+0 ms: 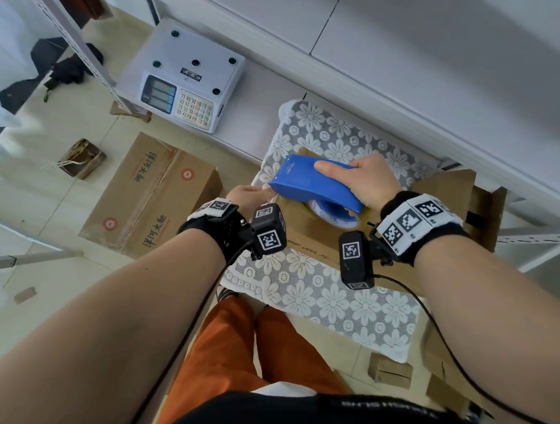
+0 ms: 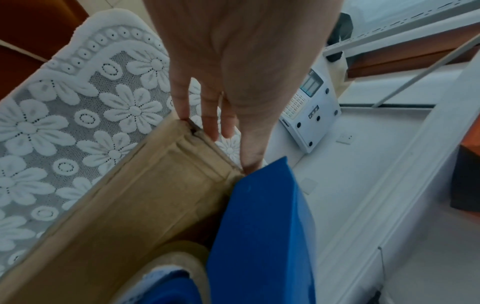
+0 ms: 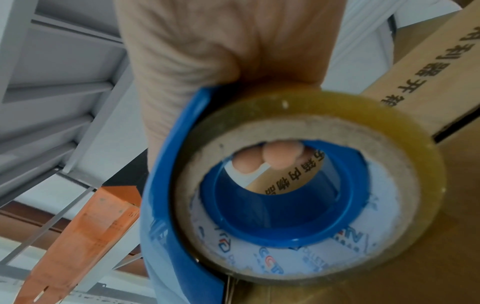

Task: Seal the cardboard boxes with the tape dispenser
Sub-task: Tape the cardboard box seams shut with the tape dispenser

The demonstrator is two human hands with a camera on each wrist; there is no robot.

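A brown cardboard box [image 1: 306,232] sits on a table with a white flowered lace cloth [image 1: 319,295]. My right hand [image 1: 368,180] grips a blue tape dispenser [image 1: 309,181] from above, thumb along its top, with the dispenser on the box top. Its roll of clear tape [image 3: 309,185] fills the right wrist view, and fingertips [image 3: 280,156] show through the core. My left hand [image 1: 245,195] rests at the box's left end; its straight fingers [image 2: 207,115] touch the box edge [image 2: 197,139] beside the dispenser's nose [image 2: 267,197].
A white electronic scale [image 1: 182,77] sits on a low white shelf at the back left. A large printed carton [image 1: 149,195] lies on the floor to the left. More cardboard [image 1: 451,195] stands at the right, and small boxes [image 1: 390,373] lie near my feet.
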